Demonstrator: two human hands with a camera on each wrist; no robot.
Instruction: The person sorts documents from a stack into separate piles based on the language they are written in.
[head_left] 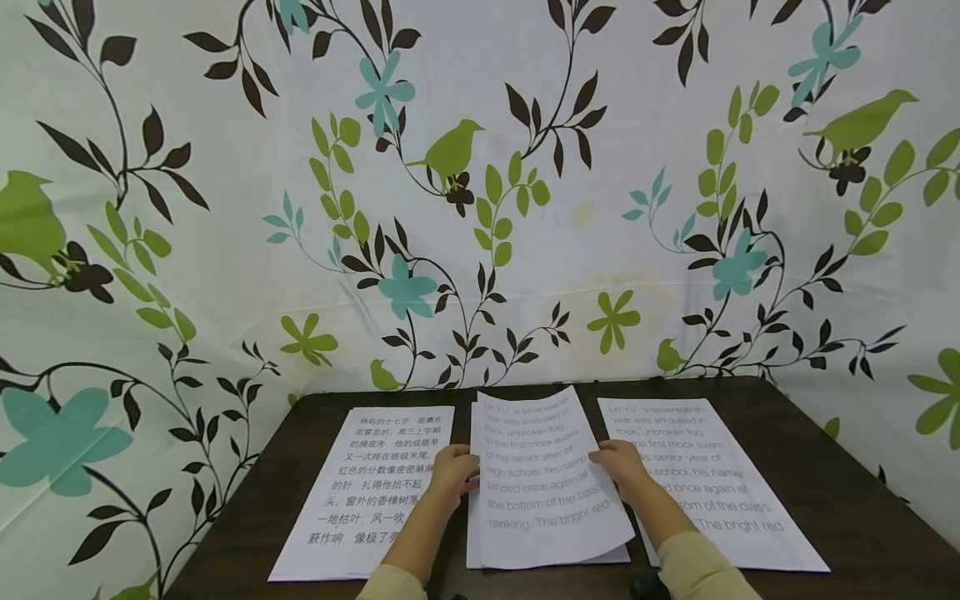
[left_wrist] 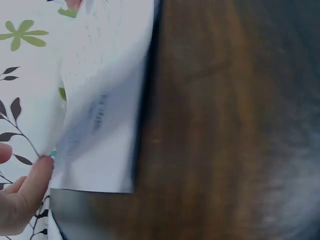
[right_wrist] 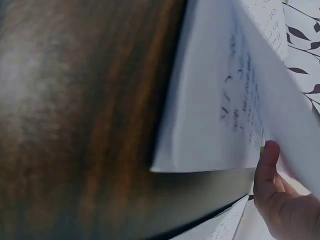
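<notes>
Plainly, the loose sheet [head_left: 540, 492] is in the middle of everything, raised and bowed over the centre papers [right_wrist: 200, 145], its large English print facing me. My right hand [head_left: 626, 471] grips its right edge, fingertips lapping onto the printed face; I suppose that hold accounts for the curve in the page and the lower right corner standing off the papers below. My left hand [head_left: 450, 475] is at the opposite edge, fingers meeting the paper, though whether they pinch it or merely steady it I cannot tell. Holding by the two sides seems sensible: thin paper sags readily, and this way most of the lines stay uncovered.

Further out, the Chinese pages [head_left: 337, 483] lie flat under my left forearm, and the right-hand English pages [head_left: 738, 508] lie partly under my right arm, bearing the same opening words as my sheet. The gaps between these groups probably serve to keep them from mixing. All of it rests on the dark wooden table [head_left: 247, 533], whose far edge meets a leaf-and-bird patterned cloth [head_left: 525, 250]. Something black, too hidden to name, sits beside my right sleeve [head_left: 701, 567].
</notes>
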